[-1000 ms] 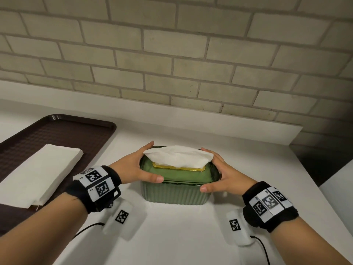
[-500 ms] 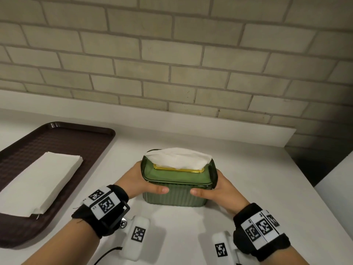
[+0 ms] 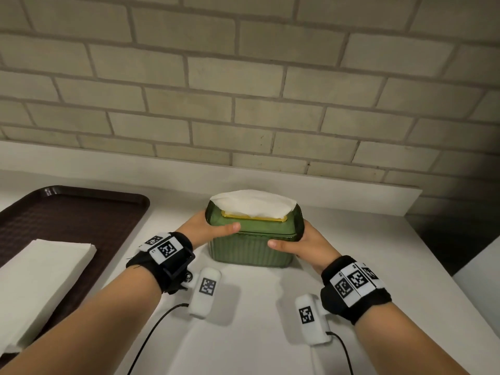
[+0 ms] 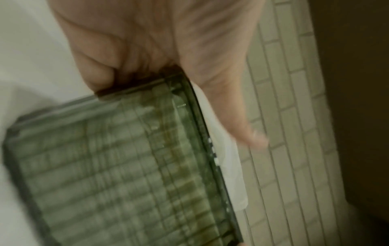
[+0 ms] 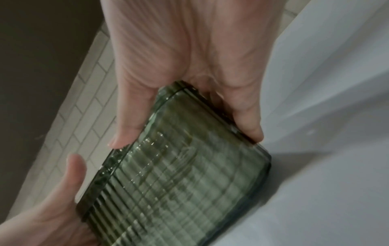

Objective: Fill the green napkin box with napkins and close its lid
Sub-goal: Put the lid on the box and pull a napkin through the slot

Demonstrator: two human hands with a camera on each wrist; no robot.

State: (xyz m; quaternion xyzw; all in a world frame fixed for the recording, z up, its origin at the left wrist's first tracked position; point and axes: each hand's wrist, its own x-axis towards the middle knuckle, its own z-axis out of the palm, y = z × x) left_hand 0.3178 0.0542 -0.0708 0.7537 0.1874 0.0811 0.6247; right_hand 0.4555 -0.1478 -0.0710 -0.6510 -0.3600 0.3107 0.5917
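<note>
The green ribbed napkin box [image 3: 250, 249] stands on the white counter [image 3: 243, 334], its lid [image 3: 259, 226] down and a white napkin [image 3: 253, 203] poking out of the gold-rimmed slot. My left hand [image 3: 205, 228] grips the box's left end, thumb across the lid's front edge. My right hand [image 3: 296, 243] grips the right end, thumb on the front wall. In the left wrist view the box [image 4: 126, 166] fills the frame with the napkin [image 4: 227, 166] at its top. The right wrist view shows fingers wrapped round the box [image 5: 179, 191].
A brown tray [image 3: 70, 217] lies at the left with a stack of white napkins [image 3: 38, 288] on it. A brick wall [image 3: 243, 90] and a white ledge [image 3: 297, 190] run behind the box. The counter's right edge drops off near a dark gap [image 3: 446, 239].
Both hands slid from the lid's top down to the box's ends and sides. The box has shifted a little nearer along the counter; the camera view has tilted.
</note>
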